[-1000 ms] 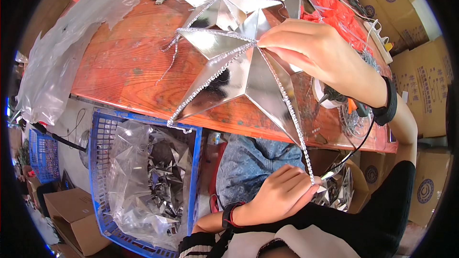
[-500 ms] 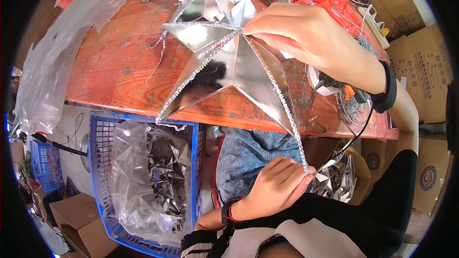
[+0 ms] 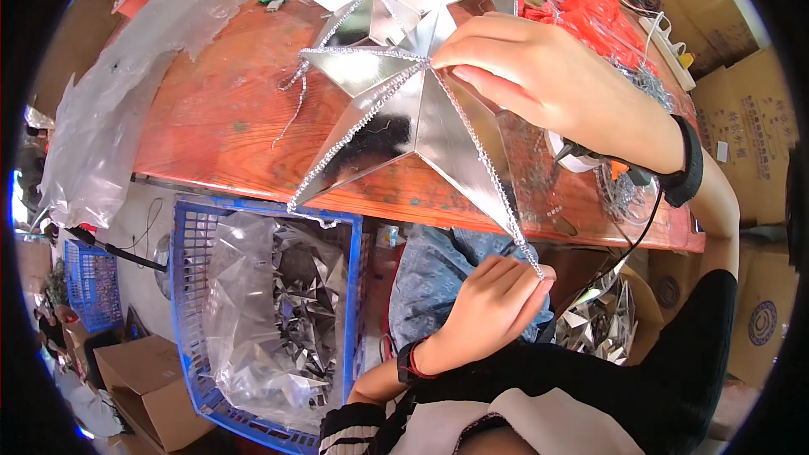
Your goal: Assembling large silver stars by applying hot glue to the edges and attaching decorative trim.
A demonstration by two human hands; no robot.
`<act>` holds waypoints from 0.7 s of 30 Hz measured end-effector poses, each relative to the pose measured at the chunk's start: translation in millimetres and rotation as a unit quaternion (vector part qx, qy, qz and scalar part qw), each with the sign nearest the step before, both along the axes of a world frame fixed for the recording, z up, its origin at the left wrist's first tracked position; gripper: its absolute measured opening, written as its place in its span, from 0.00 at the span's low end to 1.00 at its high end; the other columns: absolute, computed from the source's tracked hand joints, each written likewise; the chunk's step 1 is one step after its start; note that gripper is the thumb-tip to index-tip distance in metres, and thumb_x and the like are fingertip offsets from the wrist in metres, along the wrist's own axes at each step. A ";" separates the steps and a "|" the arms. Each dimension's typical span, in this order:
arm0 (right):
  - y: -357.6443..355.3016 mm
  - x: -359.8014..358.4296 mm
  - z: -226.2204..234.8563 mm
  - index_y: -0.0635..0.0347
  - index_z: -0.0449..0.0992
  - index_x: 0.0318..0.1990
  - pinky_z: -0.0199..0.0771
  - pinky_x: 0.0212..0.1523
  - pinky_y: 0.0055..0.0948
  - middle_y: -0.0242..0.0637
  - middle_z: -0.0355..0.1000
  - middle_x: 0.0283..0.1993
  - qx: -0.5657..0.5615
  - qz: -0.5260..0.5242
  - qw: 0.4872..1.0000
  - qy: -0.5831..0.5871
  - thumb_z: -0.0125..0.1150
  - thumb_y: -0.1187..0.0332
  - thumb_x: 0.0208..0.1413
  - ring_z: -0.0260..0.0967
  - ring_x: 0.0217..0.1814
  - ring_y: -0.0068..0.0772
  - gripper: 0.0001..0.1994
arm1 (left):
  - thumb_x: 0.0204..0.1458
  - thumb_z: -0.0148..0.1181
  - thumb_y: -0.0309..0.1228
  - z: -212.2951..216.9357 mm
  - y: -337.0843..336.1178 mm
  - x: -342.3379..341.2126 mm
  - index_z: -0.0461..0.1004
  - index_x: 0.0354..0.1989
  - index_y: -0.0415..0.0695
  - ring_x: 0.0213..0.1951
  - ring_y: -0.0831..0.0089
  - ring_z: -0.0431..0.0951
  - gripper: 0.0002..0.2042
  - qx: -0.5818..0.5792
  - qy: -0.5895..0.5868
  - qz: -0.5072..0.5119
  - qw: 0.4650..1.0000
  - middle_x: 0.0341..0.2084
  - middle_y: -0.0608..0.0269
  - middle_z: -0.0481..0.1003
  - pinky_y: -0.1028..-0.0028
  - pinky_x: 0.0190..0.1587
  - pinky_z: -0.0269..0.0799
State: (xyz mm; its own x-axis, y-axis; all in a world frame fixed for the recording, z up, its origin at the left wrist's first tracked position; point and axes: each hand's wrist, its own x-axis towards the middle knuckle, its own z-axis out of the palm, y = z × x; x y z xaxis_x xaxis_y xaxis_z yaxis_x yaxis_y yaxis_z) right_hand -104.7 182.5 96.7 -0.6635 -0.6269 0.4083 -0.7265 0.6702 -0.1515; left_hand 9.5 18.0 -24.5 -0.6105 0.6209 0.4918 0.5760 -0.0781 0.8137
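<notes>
The right hand (image 3: 556, 88) pinches the silver star (image 3: 413, 126) at its centre above the table (image 3: 219, 118); the left hand (image 3: 489, 307) grips its lower tip beside a blue crate (image 3: 190, 303).

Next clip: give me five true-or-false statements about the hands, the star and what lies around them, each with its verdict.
1. The right hand grips the silver star near its upper part. True.
2. The left hand lies flat on the table. False: it pinches the star's lower tip, below the table edge.
3. A blue crate under the table edge holds a clear bag of silver pieces. True.
4. The star's ridges are bare. False: glittery trim runs along them.
5. No other stars are on the table. False: more silver stars lie behind the held one.
</notes>
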 end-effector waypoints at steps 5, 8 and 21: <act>7.1 10.8 23.4 0.64 0.70 0.38 0.69 0.39 0.30 0.40 0.69 0.39 -0.002 -0.061 0.998 0.000 0.56 0.74 0.51 0.69 0.39 0.40 0.07 | 0.50 0.56 0.24 -6.4 0.7 -4.7 0.73 0.34 0.39 0.32 0.61 0.74 0.04 -0.054 0.006 0.003 0.998 0.29 0.59 0.75 0.67 0.36 0.68; 10.0 34.0 46.5 0.64 0.67 0.34 0.69 0.40 0.28 0.37 0.66 0.34 -0.040 -0.152 0.987 -0.029 0.57 0.75 0.50 0.67 0.36 0.34 0.06 | 0.50 0.58 0.27 -13.6 -9.6 -9.6 0.72 0.37 0.39 0.35 0.59 0.74 0.07 -0.111 -0.019 0.024 0.993 0.32 0.56 0.75 0.66 0.40 0.69; 60.7 136.9 -8.2 0.64 0.59 0.26 0.46 0.22 0.22 0.28 0.51 0.19 -0.211 -0.397 0.892 -0.044 0.42 0.71 0.62 0.46 0.22 0.17 0.11 | 0.34 0.74 0.31 -10.7 18.0 -8.1 0.46 0.61 0.42 0.52 0.48 0.59 0.47 -0.055 0.066 0.379 0.921 0.53 0.43 0.58 0.52 0.54 0.51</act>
State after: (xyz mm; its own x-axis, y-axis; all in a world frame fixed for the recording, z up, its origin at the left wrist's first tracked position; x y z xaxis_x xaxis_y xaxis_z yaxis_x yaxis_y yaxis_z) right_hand 32.1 243.2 88.5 -0.8715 0.2520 0.4207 -0.0205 0.8384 -0.5447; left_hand 1.4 36.0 -35.2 -0.8283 0.0910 0.5529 0.5259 0.4670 0.7109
